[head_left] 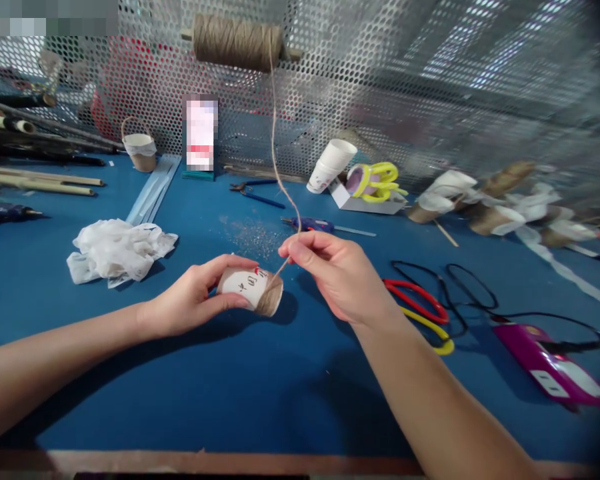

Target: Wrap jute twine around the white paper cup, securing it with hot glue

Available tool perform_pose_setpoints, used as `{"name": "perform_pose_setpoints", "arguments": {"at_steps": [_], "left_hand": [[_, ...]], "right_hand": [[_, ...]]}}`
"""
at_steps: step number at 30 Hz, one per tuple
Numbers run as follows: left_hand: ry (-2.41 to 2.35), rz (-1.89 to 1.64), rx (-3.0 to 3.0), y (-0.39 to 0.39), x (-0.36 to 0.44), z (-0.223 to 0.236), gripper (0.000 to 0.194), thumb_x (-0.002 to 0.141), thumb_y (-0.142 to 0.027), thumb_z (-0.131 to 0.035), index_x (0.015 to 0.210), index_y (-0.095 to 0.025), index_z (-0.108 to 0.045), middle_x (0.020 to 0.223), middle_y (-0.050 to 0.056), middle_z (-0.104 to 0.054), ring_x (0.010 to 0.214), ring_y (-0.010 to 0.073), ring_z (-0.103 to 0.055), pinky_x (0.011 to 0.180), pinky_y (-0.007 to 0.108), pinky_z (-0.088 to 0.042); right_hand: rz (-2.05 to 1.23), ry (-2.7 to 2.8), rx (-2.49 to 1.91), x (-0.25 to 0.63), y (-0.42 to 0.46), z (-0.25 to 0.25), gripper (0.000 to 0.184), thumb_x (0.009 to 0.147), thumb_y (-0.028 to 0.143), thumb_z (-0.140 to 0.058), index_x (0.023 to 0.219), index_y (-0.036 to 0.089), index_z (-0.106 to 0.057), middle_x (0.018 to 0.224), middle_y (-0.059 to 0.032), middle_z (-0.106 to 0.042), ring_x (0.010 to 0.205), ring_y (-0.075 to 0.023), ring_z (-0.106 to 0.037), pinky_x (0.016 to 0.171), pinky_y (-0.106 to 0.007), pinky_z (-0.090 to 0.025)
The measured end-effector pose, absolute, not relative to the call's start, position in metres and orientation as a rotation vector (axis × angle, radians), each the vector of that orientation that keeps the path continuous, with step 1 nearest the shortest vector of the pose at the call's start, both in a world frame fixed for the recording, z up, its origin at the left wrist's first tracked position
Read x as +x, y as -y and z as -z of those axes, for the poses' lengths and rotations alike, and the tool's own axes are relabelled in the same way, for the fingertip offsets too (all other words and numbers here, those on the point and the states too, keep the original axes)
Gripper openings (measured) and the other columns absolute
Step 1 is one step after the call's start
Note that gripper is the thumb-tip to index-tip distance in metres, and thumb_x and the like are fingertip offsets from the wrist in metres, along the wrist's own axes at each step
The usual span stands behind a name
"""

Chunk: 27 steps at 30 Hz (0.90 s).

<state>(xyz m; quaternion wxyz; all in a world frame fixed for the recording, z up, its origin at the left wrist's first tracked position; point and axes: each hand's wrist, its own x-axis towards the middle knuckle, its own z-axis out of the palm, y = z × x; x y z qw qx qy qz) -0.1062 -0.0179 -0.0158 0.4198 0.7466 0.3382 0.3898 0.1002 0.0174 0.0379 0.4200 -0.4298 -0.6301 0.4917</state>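
Note:
In my left hand point(193, 293) lies a white paper cup point(240, 285) on its side, printed with dark characters and a bit of red. Brown twine is wound round the end of the cup that faces right. Between the thumb and fingers of my right hand point(330, 267) I pinch the twine point(276, 157), just up and to the right of the cup. From there the strand rises to a big twine spool point(235, 43) on a rod at the mesh wall. The cup's other end is partly hidden by my left fingers.
Crumpled white material point(123, 250) lies to the left. Behind my hands are a glue gun point(307, 225), pliers point(260, 193) and stacked paper cups point(331, 165). Scissors point(420, 310), a black cord and a purple power strip point(550, 363) are at right. Twine-wrapped cups point(443, 193) stand farther back.

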Motion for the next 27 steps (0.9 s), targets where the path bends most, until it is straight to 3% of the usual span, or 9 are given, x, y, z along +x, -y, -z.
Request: {"name": "perform_pose_setpoints", "arguments": {"at_steps": [20, 27], "left_hand": [[-0.731, -1.002, 2.18, 0.028, -0.105, 0.004, 0.035, 0.086, -0.022, -0.059, 0.119, -0.017, -0.048, 0.116, 0.01, -0.064, 0.095, 0.0154, -0.065, 0.08, 0.022, -0.052], [-0.754, -1.072, 2.28, 0.032, -0.106, 0.002, 0.029, 0.088, -0.025, -0.056, 0.114, -0.015, -0.051, 0.099, 0.008, -0.069, 0.077, 0.0123, -0.066, 0.067, 0.019, -0.053]], "right_hand": [[-1.166, 1.766, -1.219, 0.099, -0.013, -0.027, 0.023, 0.076, 0.039, -0.063, 0.072, 0.017, -0.063, 0.071, -0.0013, -0.064, 0.068, -0.0134, -0.055, 0.067, -0.029, -0.043], [-1.245, 1.753, -1.236, 0.097, -0.01, -0.025, 0.025, 0.076, 0.041, -0.062, 0.07, 0.017, -0.06, 0.069, 0.0001, -0.06, 0.064, -0.0119, -0.051, 0.061, -0.027, -0.039]]}}
